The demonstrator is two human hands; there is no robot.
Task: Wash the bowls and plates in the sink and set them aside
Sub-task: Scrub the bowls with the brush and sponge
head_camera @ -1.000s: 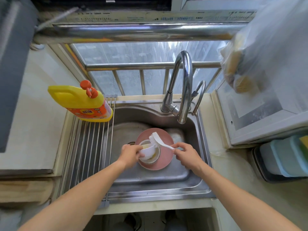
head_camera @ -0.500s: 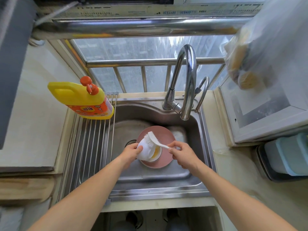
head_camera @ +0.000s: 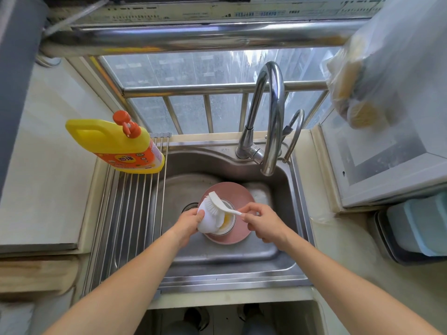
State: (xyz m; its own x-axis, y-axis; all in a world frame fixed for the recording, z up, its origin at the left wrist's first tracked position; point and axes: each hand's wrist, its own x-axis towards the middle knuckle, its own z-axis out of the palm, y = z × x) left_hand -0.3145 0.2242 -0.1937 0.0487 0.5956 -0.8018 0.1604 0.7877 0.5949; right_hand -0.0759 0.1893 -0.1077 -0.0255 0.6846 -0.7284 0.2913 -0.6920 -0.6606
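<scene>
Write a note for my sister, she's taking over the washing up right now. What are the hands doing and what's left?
Left hand holds the small white bowl tilted over the sink.
Right hand grips the white brush, bristles on the bowl.
Under it, another bowl with yellow residue sits on the pink plate.
Nothing is on the drying rack yet.
Left: finish this bowl, wash the other bowl and plate, set all aside.
</scene>
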